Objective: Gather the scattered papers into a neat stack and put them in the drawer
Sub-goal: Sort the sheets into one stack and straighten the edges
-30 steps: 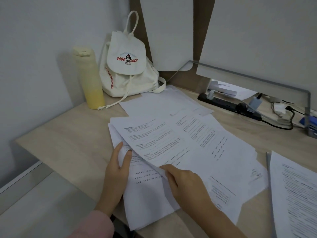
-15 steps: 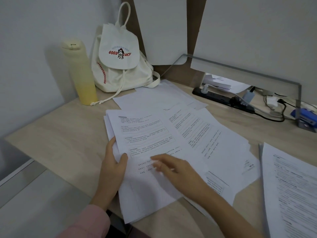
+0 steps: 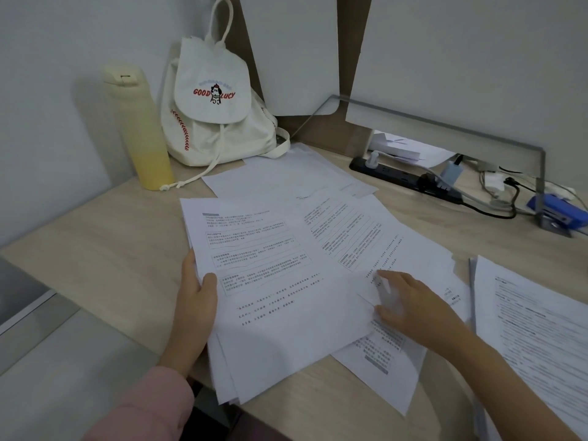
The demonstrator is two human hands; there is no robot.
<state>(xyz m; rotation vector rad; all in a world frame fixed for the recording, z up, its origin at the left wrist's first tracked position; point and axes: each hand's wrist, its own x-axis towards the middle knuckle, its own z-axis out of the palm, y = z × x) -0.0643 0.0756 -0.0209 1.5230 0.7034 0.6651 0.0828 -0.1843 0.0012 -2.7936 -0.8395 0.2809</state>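
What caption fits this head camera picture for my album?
Left hand grips the paper stack, right hand touches a loose sheet, on a wooden desk.

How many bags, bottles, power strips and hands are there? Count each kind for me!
white backpack: 1
yellow bottle: 1
black power strip: 1
hands: 2, the left hand and the right hand
Total: 5
The papers overlap too much to count.
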